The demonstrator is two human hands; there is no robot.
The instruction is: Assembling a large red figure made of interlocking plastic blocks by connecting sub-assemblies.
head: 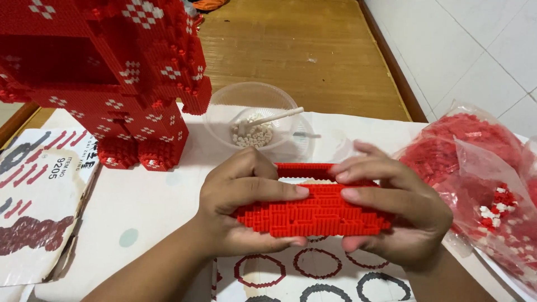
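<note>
Both my hands hold a red block piece point(313, 215), a hollow rectangular frame made of tiny bricks, tilted so its lower wall faces me. My left hand point(243, 204) grips its left end, thumb underneath and fingers across the front. My right hand point(391, 210) grips its right end the same way. The piece hangs just above a printed instruction sheet point(313, 274) with red and black ring outlines.
A large red-and-white block model point(112, 72) stands at the back left. Behind the hands sits a clear plastic bowl point(254, 114) with small white bricks and a white tool. Clear bags of red bricks point(481, 179) lie at the right. A printed paper sheet point(33, 196) lies at the left.
</note>
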